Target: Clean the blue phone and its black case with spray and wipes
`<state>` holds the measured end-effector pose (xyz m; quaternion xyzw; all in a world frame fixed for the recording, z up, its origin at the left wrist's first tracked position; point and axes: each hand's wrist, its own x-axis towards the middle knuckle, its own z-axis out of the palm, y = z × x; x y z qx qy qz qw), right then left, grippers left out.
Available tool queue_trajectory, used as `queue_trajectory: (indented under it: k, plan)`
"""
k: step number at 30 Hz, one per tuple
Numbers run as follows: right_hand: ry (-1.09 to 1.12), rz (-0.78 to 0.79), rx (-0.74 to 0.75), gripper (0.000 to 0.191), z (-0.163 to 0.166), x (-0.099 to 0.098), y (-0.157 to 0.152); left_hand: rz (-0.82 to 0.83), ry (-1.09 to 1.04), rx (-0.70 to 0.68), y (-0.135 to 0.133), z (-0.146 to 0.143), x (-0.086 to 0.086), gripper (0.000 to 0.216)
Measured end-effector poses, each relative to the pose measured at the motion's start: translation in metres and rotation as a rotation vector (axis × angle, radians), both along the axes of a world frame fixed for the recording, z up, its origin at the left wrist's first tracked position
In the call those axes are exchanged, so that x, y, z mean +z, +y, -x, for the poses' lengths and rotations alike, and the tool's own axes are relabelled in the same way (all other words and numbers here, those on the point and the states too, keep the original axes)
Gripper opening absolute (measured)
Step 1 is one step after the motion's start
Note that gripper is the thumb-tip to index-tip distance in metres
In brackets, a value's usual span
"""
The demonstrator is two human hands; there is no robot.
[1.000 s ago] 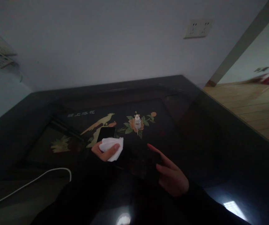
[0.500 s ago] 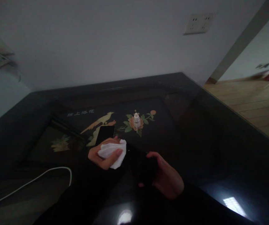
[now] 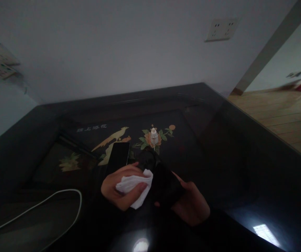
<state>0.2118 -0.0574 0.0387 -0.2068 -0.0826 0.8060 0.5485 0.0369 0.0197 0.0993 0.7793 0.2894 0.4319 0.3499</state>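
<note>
My left hand (image 3: 122,189) is closed on a crumpled white tissue (image 3: 136,185), with the thumb pressed over it. My right hand (image 3: 192,201) grips a black camera-like object (image 3: 163,178), whose round, lens-like end points away toward the bottle. Its outline mostly blends into the dark table, so its exact kind is hard to make out. The tissue is right beside this object; whether they touch I cannot tell. Just beyond my left hand lies a dark smartphone (image 3: 119,154). A small clear bottle with a white cap (image 3: 154,136) stands upright past the black object.
The glossy black table (image 3: 229,154) bears bird and flower pictures and stands against a pale wall (image 3: 129,52). A white cable (image 3: 66,190) curves along the left. Wall sockets (image 3: 221,29) are at the upper right, others at the left. Wooden floor (image 3: 265,105) lies right of the table.
The black object has been raised and tilted, so its round end now shows ahead of the tissue. My left hand with the tissue has shifted right and closer to me.
</note>
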Motion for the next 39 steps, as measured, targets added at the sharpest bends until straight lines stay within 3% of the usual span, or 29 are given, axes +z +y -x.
queue_trajectory:
  k: [4,7,11,14,16,21,23,29,33,35,37,39]
  plan:
    - [-0.008,0.031,-0.035,0.029,0.005,-0.001,0.000,-0.291,0.199,-0.047,-0.011,-0.015,-0.010,0.011]
    - [-0.008,0.043,-0.078,0.017,0.009,-0.004,-0.001,-0.402,0.292,-0.035,-0.021,-0.025,-0.026,0.014]
    - [-0.013,0.023,-0.082,0.025,0.009,-0.006,-0.002,-0.479,0.454,-0.032,-0.005,-0.014,-0.037,0.018]
    - [0.020,0.044,-0.065,0.030,0.008,-0.003,-0.002,-0.491,0.442,0.069,0.017,-0.002,-0.036,0.017]
    - [0.031,0.065,-0.061,0.029,0.007,-0.002,-0.002,-0.479,0.412,0.066,0.019,-0.003,-0.035,0.015]
    - [0.021,0.068,-0.077,0.020,0.009,-0.008,-0.002,-0.441,0.286,-0.071,-0.014,-0.021,-0.041,0.019]
    - [-0.003,0.074,-0.071,0.020,0.009,-0.009,-0.002,-0.455,0.298,-0.081,-0.015,-0.021,-0.046,0.021]
    - [0.035,0.082,0.000,0.031,0.006,-0.008,-0.002,-0.419,0.325,0.088,0.022,-0.004,-0.054,0.017]
    - [0.012,0.070,-0.065,0.027,0.008,-0.013,-0.001,-0.448,0.257,-0.065,-0.007,-0.021,-0.058,0.021]
    - [-0.021,0.064,-0.104,0.024,0.009,-0.015,0.000,-0.460,0.189,-0.032,-0.025,-0.030,-0.059,0.025]
    - [-0.035,0.066,-0.101,0.024,0.009,-0.014,0.000,-0.471,0.201,-0.015,-0.026,-0.029,-0.059,0.026]
    - [-0.017,0.067,-0.066,0.028,0.008,-0.011,0.000,-0.471,0.286,-0.012,-0.011,-0.021,-0.058,0.025]
